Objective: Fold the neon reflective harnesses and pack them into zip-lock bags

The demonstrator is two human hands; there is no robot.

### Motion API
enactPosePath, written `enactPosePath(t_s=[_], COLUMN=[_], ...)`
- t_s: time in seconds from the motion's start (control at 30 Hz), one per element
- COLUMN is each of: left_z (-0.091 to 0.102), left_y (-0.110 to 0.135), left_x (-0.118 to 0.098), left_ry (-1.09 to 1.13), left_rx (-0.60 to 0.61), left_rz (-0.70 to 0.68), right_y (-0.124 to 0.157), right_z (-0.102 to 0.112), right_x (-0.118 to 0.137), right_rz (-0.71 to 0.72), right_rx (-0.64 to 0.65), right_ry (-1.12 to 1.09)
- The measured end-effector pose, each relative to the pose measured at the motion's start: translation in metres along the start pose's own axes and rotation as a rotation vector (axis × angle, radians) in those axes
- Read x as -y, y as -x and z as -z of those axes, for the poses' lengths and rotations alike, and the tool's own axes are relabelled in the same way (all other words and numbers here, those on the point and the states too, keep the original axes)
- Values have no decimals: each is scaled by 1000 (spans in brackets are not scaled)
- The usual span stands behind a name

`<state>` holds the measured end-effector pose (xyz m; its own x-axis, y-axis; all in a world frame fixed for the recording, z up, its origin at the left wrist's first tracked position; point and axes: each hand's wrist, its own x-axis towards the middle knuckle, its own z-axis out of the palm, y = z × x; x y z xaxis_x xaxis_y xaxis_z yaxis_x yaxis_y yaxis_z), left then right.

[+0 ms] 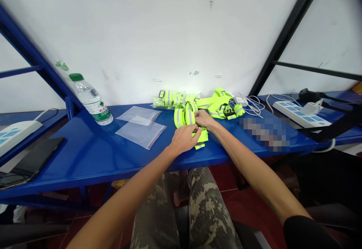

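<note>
A neon yellow reflective strap (184, 115) with a silver stripe is bent into loops at the middle of the blue table. My left hand (185, 139) grips its lower part, fingers and thumb closed on the band. On the far side of the loops, my right hand (204, 119) has its fingers curled against the same strap; their tips are partly hidden. Behind lie more reflective straps (219, 102) with black buckles, loosely heaped. To their left, folded straps in clear plastic (169, 99) rest near the wall.
Two clear zip bags (141, 132) lie flat left of my hands. A water bottle (94, 102) with a green cap stands farther left. White cables (251, 105) and a power strip (301, 114) are at the right. A dark phone (34, 160) lies at the left edge.
</note>
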<state>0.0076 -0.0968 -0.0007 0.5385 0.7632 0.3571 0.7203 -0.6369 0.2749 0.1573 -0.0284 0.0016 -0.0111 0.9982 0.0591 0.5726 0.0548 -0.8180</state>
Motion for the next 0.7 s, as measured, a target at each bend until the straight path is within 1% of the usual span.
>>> enactPosePath(t_s=[0.1, 0.13, 0.17, 0.2, 0.23, 0.27, 0.3, 0.33, 0.37, 0.4, 0.43, 0.53, 0.6, 0.7], left_z=[-3, -3, -4, -4, -4, -4, -4, -4, -4, -4, -5, -8, -9, -9], left_y=[-5, -6, -8, -9, -11, -12, -14, -15, -16, -17, -17, -20, -22, -27], left_x=[5, 6, 7, 7, 7, 7, 7, 6, 6, 6, 7, 10, 14, 20], left_ry=[17, 14, 11, 12, 16, 23, 32, 42, 52, 62, 75, 162, 255, 406], left_rx=[-28, -28, -23, -13, 0, 13, 26, 35, 37, 28, 13, -13, -3, 5], left_rz=[-20, -22, -20, -13, -2, 11, 24, 33, 37, 38, 39, 68, 111, 151], right_y=[18, 25, 32, 40, 48, 57, 67, 77, 87, 96, 105, 123, 125, 119], right_z=[11, 14, 17, 19, 21, 21, 21, 21, 20, 20, 20, 22, 23, 22], right_x=[-5, -7, -10, -12, -14, -16, -17, -17, -17, -16, -15, -12, -13, -18], right_rz=[54, 91, 137, 192, 258, 327, 388, 444, 489, 522, 549, 614, 640, 645], right_rx=[160, 191, 186, 141, 56, -59, -180, -272, -311, -293, -236, -38, 7, 8], right_ry=[-98, -132, -158, -161, -128, -52, 61, 192, 320, 427, 505, 610, 633, 640])
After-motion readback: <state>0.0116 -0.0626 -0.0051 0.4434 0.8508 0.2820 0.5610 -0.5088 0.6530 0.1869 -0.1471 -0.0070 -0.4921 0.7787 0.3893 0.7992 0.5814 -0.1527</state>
